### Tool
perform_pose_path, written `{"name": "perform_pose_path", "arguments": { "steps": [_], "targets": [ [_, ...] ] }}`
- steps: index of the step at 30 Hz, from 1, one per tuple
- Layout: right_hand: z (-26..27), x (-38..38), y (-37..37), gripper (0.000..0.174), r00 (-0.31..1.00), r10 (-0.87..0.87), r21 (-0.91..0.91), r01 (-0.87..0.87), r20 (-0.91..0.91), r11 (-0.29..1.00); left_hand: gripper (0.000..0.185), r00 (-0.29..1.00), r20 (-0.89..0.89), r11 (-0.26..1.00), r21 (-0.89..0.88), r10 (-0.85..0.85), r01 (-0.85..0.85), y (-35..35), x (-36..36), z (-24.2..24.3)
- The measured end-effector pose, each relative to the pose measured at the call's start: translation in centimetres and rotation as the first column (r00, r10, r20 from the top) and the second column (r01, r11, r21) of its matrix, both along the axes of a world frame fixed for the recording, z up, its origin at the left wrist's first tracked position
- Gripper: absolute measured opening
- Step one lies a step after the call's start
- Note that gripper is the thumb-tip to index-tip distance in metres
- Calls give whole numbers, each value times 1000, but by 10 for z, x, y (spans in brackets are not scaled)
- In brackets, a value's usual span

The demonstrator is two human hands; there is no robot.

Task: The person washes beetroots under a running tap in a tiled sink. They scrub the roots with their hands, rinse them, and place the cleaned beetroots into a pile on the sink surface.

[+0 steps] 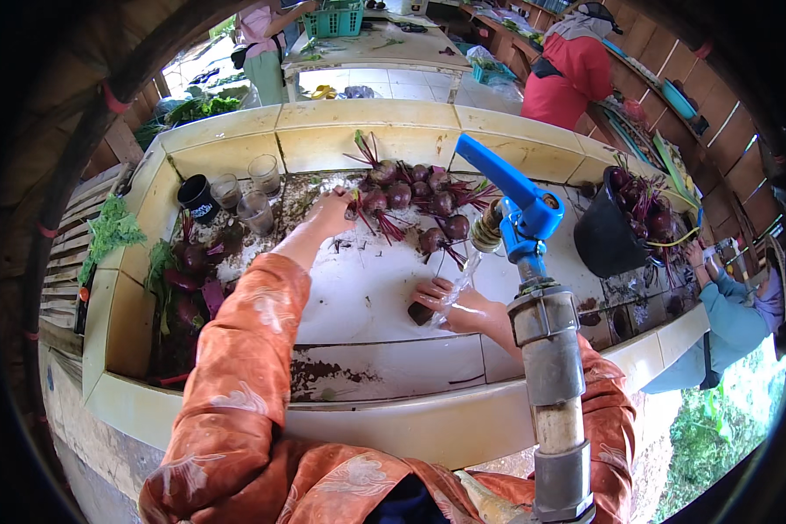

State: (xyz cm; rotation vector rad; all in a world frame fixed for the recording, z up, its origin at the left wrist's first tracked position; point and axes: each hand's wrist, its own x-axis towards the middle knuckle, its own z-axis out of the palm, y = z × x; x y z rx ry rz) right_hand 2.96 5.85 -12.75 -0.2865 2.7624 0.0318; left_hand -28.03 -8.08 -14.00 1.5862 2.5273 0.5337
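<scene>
My left hand (331, 213) reaches to the left side of a pile of beetroots (398, 194), its fingers around a beetroot (352, 211) that they mostly hide. Red stems stick out beside the fingertips. Lower in the tiled basin, my right hand (455, 306) rests on the white floor with a small dark block (420, 314) under its fingers; what the block is, I cannot tell. Water (465, 278) runs from the tap (488, 229) onto this hand. Two loose beetroots (456, 226) lie between the hands and the pile.
The blue-handled tap (507, 173) rises on a pipe (553, 367) before my right arm. At right stands a black bucket (602, 229) of beetroots. Glasses (255, 213) and a black mug (198, 198) stand at left, above leafy scraps (162, 268). Other people (566, 72) work around the basin.
</scene>
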Motion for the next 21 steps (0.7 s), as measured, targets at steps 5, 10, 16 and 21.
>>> {"name": "perform_pose_path", "arguments": {
  "steps": [5, 10, 16, 21],
  "targets": [
    [4, 6, 3, 50, 922, -377, -899, 91, -87, 429, 64, 673, 713, 979, 186, -197, 90, -33, 81, 17],
    [38, 18, -14, 40, 706, -686, -963, 269, 176, 29, 84, 619, 740, 961, 148, -264, 234, -41, 155, 47],
    [73, 35, -34, 27, 727, -609, -945, 191, 318, -266, 95, 527, 759, 918, 253, -384, 304, -20, 196, 64],
    [85, 48, -39, 24, 580, -675, -888, 352, 456, -297, 96, 663, 621, 899, 175, -418, 403, -18, 203, 60]
  ]
}}
